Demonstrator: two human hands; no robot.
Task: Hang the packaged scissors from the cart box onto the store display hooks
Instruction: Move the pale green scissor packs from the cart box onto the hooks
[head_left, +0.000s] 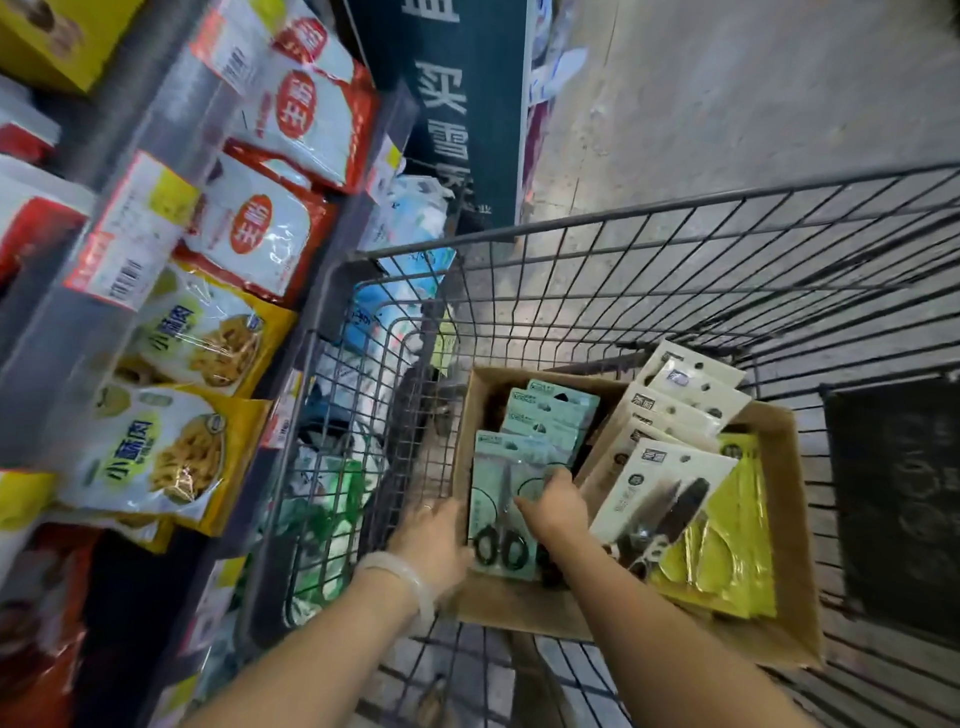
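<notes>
A brown cardboard box (774, 519) stands inside a wire shopping cart (675, 270). It holds several teal-carded scissors packs (498, 488) on the left, white-carded scissors packs (670, 478) in the middle and yellow packs (727, 551) on the right. My left hand (434, 535) grips the left edge of the front teal pack near the box wall. My right hand (553, 501) lies on the same pack's right side, fingers curled over it. Black scissor handles show through the pack between my hands. No display hooks are in view.
Store shelves (156, 260) on the left carry red-and-white and yellow snack bags with price tags. A dark green sign (467, 104) stands ahead. A small wire basket section (363, 441) sits at the cart's left. Grey concrete floor (727, 104) lies beyond.
</notes>
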